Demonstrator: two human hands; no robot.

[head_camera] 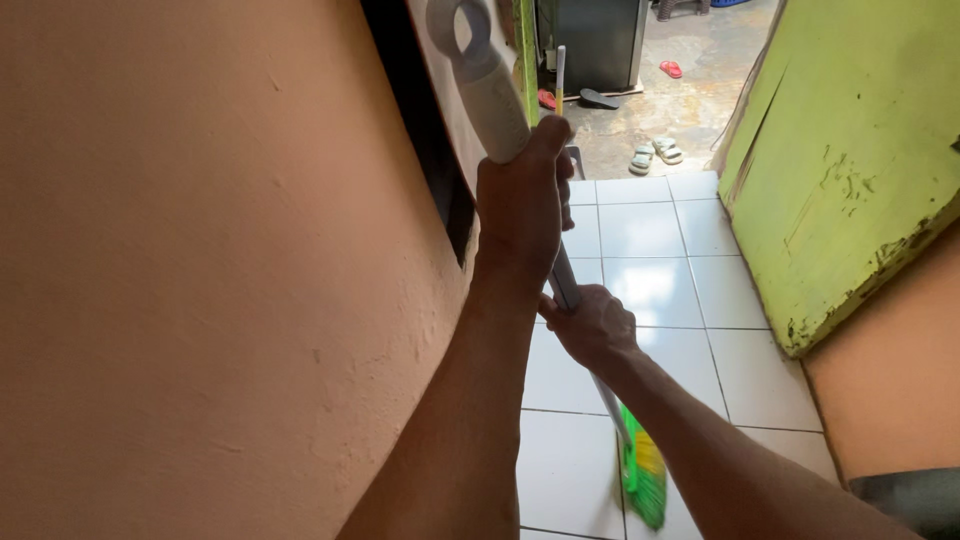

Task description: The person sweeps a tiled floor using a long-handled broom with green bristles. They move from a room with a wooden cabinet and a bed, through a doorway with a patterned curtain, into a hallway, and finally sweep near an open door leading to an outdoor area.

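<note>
fingers: right hand (592,325) and left hand (520,205) both wrapped tight round the broom handle (497,100) | below them: green bristles (645,480) on white tiled floor (650,285) | left: peach wall (200,280) | right: green door (850,150) | beyond: sandals (655,153) on concrete

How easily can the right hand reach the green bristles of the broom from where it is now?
Probably not without letting go. The right hand is closed around the middle of the broom handle, and the green bristles lie lower, on the white tiled floor. Nothing blocks the way, though.
</note>
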